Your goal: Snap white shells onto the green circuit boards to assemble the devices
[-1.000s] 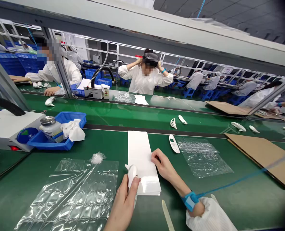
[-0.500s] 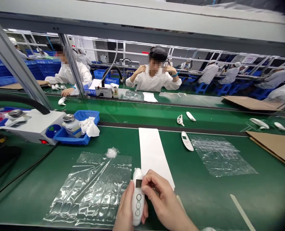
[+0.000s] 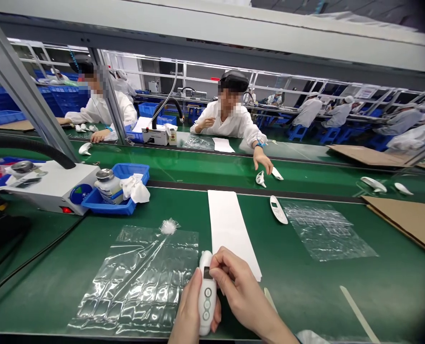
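Note:
My left hand [image 3: 190, 308] is wrapped round a white handheld device [image 3: 207, 326] with a small dark screen and three round buttons, held upright near the bench's front edge. Thumb and fingertips of my right hand [image 3: 238, 286] are pinched together at the upper right corner of the screen. Whatever lies between those fingertips is too small or hidden to make out. To the left lies a clear plastic sheet of pockets [image 3: 136, 282] with a crumpled piece of clear film [image 3: 169, 226] at its top. Just beyond my right hand is a strip of white paper [image 3: 230, 224].
A white shell with a window [image 3: 278, 210] lies near another clear sheet [image 3: 330, 234]. White parts [image 3: 373, 184] sit on the green belt [image 3: 198, 167]. At left, a blue tray [image 3: 126, 208] holds a bottle [image 3: 108, 186] beside a white box [image 3: 50, 186]. Cardboard [image 3: 406, 220] lies at right.
The co-worker opposite has lowered their hands and stretched one arm out over the belt, to the white parts there. Those parts have shifted slightly left. My hands keep nearly the same hold.

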A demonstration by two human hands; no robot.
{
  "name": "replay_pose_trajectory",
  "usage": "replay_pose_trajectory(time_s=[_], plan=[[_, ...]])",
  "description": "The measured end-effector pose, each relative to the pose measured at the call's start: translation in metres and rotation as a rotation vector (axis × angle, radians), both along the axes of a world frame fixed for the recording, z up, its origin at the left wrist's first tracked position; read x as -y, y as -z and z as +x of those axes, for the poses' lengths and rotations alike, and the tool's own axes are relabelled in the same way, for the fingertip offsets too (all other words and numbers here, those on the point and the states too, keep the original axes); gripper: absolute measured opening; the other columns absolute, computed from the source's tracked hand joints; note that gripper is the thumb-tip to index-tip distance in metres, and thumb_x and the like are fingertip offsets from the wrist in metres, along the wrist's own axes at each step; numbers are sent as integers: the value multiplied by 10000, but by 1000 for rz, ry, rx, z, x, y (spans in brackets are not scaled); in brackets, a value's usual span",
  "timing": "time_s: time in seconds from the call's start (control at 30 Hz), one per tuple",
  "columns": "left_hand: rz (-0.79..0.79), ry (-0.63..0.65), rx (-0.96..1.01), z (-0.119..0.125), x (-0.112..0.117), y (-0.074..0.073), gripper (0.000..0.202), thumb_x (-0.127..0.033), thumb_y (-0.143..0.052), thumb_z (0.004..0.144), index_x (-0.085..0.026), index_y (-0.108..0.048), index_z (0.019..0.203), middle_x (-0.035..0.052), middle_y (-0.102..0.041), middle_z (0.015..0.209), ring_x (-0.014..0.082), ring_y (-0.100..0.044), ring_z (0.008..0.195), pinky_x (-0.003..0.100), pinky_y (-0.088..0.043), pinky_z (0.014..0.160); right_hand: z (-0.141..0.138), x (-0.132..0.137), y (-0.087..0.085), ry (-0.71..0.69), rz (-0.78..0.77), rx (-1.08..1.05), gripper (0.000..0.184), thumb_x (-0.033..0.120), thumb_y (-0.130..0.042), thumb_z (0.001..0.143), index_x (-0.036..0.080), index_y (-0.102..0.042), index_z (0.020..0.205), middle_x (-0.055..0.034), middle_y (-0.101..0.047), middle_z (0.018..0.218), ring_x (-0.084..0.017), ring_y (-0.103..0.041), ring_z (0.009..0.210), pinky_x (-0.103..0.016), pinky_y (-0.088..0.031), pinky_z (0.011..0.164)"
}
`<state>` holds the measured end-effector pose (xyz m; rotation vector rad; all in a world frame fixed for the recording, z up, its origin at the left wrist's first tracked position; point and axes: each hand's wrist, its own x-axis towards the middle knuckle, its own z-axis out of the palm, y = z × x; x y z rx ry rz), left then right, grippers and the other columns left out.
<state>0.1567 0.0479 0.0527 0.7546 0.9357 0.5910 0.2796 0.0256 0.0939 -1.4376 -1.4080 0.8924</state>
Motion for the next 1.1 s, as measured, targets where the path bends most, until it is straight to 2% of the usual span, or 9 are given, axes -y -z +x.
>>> replay_pose_trajectory(time_s=[0.3,0.53,0.77,1.03,1.1], plan=[[-31,-12,4,0,0,4,660,-760,-382,766,-163,-598,583,10,-547,406,112,-452,372,234,-348,414,1,0,1,-5,-20,-25,160,210,-435,963,203,-492,814,18,-499,774,-131,-496,690,-237,-374,615],[-32,1,11,-1,0,4,655,-740,-376,786,-159,-587,572,11,-545,404,107,-464,381,226,-367,433,0,0,2,4,-5,14,167,204,-418,965,205,-485,812,12,-499,786,-138,-504,716,-239,-374,619],[-14,37,17,-2,-1,1,667,-731,-349,804,-148,-590,589,6,-542,416,97,-453,381,215,-340,419,0,-2,5,-3,-14,-11,162,202,-423,964,207,-486,814,20,-499,766,-129,-494,678,-238,-369,610],[11,18,-54,-3,2,-5,683,-748,-332,795,-166,-563,522,9,-535,425,105,-475,408,221,-393,450,-1,0,3,10,24,63,173,195,-400,968,213,-484,818,13,-512,796,-135,-516,714,-240,-384,648],[21,-13,-105,-3,4,-7,663,-755,-364,777,-162,-596,594,5,-555,454,112,-498,429,222,-416,471,-1,2,4,18,53,105,181,195,-391,972,214,-481,817,10,-511,804,-135,-513,713,-241,-385,654]])
